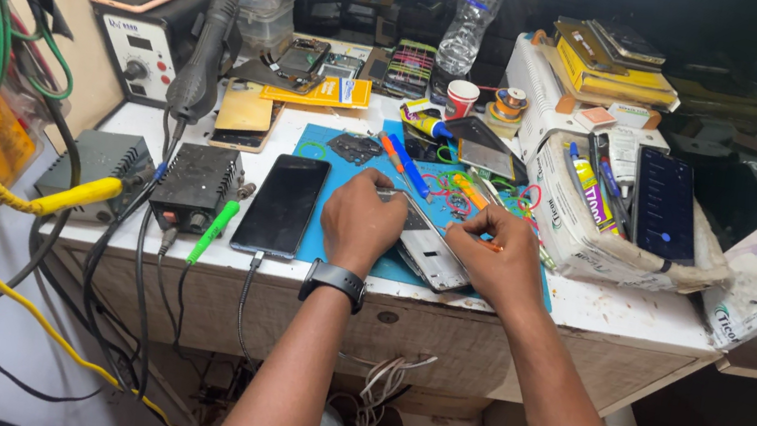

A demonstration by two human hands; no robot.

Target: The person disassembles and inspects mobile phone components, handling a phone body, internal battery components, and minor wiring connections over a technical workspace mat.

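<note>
An opened phone (pixel 430 252) with a pale inner frame lies on a blue work mat (pixel 314 233) at the front of the white bench. My left hand (pixel 360 218), with a black watch on the wrist, presses down on the phone's left end. My right hand (pixel 493 259) is closed on a thin tool with an orange handle (pixel 489 245), its tip at the phone's right side. A dark-screened phone (pixel 282 204) lies just left of my left hand with a cable plugged into its lower end.
At the back left sits a rework station (pixel 148 35) with its black handpiece (pixel 204 54). Two small dark boxes (pixel 192 186) with cables stand at the front left. A cardboard box (pixel 599 228) holding tools and a lit phone stands right. A bottle (pixel 476 11) and red cup stand behind.
</note>
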